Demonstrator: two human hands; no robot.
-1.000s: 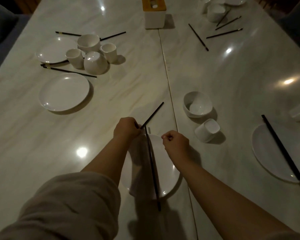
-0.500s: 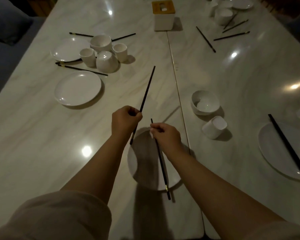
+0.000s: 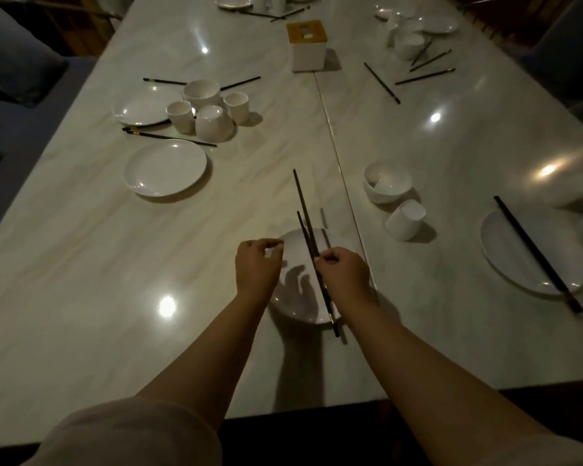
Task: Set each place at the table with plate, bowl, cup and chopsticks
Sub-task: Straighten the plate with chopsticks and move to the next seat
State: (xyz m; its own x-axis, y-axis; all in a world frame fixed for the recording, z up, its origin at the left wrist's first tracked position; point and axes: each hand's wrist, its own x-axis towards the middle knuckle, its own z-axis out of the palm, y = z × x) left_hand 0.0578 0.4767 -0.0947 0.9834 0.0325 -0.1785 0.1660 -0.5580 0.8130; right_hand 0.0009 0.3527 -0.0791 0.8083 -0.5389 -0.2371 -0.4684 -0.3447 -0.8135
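A white plate (image 3: 295,299) lies on the marble table right in front of me. My right hand (image 3: 345,275) pinches a pair of dark chopsticks (image 3: 304,210) that run lengthwise over the plate, tips pointing away from me. My left hand (image 3: 257,267) hovers over the plate's left rim, fingers curled, holding nothing. A white bowl (image 3: 387,182) and a white cup (image 3: 405,219) lying on its side sit to the right of the plate.
At the left lie a plate (image 3: 165,168), another plate (image 3: 145,105), two bowls, two cups (image 3: 236,106) and loose chopsticks. A plate with chopsticks (image 3: 537,252) across it sits at the right. A tissue box (image 3: 307,45) stands mid-table; more dishes lie beyond.
The left hand has let go of its chopstick, and both sticks are now together in the right hand over the plate. The view has pulled back from the table.
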